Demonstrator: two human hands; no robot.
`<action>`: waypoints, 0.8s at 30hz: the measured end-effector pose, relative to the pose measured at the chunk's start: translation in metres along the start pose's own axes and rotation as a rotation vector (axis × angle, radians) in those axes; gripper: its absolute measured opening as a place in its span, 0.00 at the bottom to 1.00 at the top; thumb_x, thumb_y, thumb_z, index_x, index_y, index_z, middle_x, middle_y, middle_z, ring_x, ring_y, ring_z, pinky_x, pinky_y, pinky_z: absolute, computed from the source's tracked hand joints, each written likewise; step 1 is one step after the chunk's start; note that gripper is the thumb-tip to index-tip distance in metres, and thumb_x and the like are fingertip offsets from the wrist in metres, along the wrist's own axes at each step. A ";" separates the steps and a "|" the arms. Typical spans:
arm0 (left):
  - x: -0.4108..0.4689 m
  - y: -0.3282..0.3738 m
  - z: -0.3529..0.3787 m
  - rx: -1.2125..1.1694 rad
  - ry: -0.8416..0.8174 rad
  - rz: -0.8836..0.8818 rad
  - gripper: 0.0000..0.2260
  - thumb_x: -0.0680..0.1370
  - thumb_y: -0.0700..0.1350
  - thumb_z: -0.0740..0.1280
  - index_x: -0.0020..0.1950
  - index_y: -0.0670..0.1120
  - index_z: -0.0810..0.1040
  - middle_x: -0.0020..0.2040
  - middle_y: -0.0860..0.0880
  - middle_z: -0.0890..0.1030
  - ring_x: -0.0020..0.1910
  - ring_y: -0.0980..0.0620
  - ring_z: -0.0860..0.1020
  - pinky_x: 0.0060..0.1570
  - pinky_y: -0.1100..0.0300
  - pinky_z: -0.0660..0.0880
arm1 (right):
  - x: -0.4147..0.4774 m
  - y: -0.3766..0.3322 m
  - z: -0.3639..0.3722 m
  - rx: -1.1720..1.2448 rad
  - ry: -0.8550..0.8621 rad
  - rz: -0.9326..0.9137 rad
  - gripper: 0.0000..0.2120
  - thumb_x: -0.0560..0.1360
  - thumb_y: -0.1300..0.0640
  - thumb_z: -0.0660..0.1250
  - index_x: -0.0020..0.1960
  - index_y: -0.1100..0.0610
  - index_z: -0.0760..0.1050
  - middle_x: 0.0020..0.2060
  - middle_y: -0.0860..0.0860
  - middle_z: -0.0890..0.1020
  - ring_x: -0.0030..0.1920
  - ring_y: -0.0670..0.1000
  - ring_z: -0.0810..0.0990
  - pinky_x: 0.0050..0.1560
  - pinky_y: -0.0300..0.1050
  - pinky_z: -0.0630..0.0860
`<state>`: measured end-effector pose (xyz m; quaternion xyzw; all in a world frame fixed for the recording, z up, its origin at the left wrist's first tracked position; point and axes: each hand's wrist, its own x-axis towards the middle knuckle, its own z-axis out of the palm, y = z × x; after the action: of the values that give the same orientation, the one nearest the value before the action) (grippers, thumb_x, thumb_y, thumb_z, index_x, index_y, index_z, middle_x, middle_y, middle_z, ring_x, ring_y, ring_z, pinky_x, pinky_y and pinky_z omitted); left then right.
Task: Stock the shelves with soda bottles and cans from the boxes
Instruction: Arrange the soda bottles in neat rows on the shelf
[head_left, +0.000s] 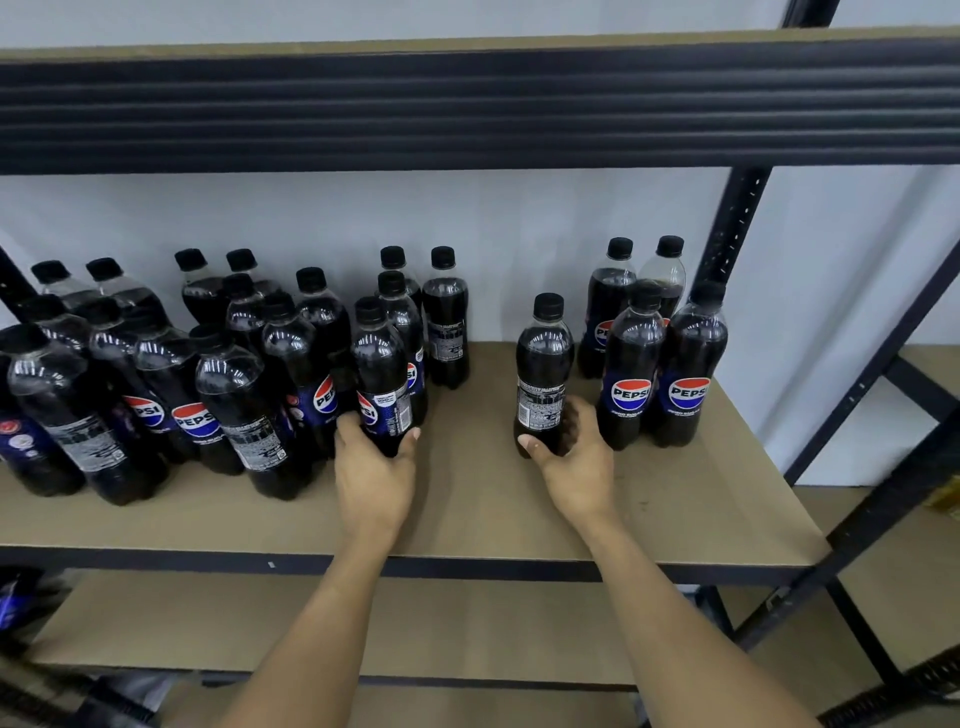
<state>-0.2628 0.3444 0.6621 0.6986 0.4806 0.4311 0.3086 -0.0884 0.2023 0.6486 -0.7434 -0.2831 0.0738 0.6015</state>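
Dark cola bottles crowd the tan shelf (467, 499). Left hand (371, 467) grips one bottle (382, 374) beside the left cluster (171, 374). Right hand (574, 462) grips a lone bottle (543, 364) near the right group (654, 353).

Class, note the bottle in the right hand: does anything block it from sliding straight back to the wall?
Nothing visible does. Behind the bottle gripped by the right hand, the shelf lies bare to the wall; other bottles stand only to the sides.
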 end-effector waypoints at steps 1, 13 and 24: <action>-0.001 0.002 0.002 -0.024 -0.033 -0.004 0.27 0.73 0.50 0.77 0.64 0.43 0.68 0.56 0.45 0.78 0.53 0.43 0.78 0.51 0.52 0.75 | -0.001 0.000 0.000 -0.003 0.001 0.002 0.29 0.69 0.56 0.80 0.61 0.39 0.70 0.51 0.34 0.81 0.54 0.33 0.79 0.55 0.31 0.73; -0.007 0.028 0.062 -0.089 -0.408 0.179 0.30 0.72 0.49 0.78 0.72 0.50 0.70 0.61 0.53 0.74 0.61 0.52 0.76 0.64 0.51 0.75 | -0.003 0.003 -0.002 -0.012 0.144 -0.012 0.31 0.66 0.53 0.82 0.62 0.41 0.69 0.56 0.40 0.80 0.57 0.40 0.79 0.60 0.40 0.77; 0.037 0.035 0.106 -0.046 -0.466 0.200 0.28 0.75 0.52 0.74 0.73 0.50 0.70 0.67 0.48 0.76 0.66 0.48 0.74 0.68 0.47 0.72 | 0.003 0.012 0.002 -0.039 0.167 -0.043 0.33 0.68 0.51 0.81 0.65 0.41 0.68 0.59 0.40 0.79 0.61 0.43 0.78 0.64 0.48 0.77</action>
<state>-0.1467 0.3649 0.6568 0.8160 0.3152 0.2973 0.3827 -0.0830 0.2036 0.6376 -0.7524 -0.2492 -0.0070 0.6097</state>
